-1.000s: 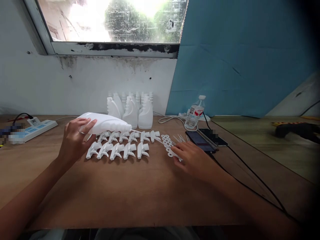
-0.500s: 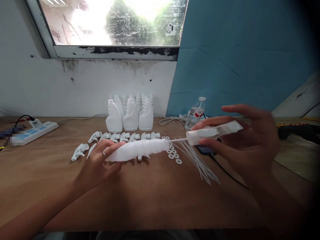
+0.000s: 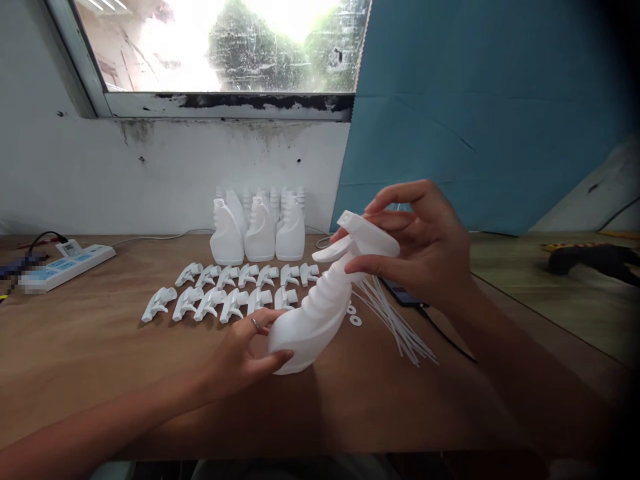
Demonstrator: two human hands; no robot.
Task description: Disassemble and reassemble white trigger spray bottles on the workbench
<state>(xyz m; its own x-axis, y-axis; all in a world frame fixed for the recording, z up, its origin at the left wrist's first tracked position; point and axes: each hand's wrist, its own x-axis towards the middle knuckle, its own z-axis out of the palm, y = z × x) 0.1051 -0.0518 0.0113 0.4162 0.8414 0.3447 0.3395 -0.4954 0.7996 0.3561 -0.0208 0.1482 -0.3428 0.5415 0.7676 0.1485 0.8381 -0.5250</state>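
A white plastic bottle (image 3: pixel 313 327) is tilted to the upper right above the table, its base held by my left hand (image 3: pixel 250 353). On the bottle's neck sits a white spray head (image 3: pixel 373 239), gripped between the thumb and fingers of my right hand (image 3: pixel 425 243). Two rows of loose white spray heads (image 3: pixel 234 303) lie behind my left hand. Just right of the bottle are white ring washers (image 3: pixel 355 321) and a bundle of thin white tubes (image 3: pixel 400 323). The tube of the held spray head is not visible.
Several white bottles (image 3: pixel 260 233) stand against the wall at the back. A power strip (image 3: pixel 67 268) lies at the far left of the table (image 3: pixel 200 427). A phone (image 3: pixel 400 293) with a black cable lies right of the tubes.
The spray head has come left onto the bottle's neck, where a thin tube showed between them before. The bottle has swung from nearly level to tilted upward and moved right.
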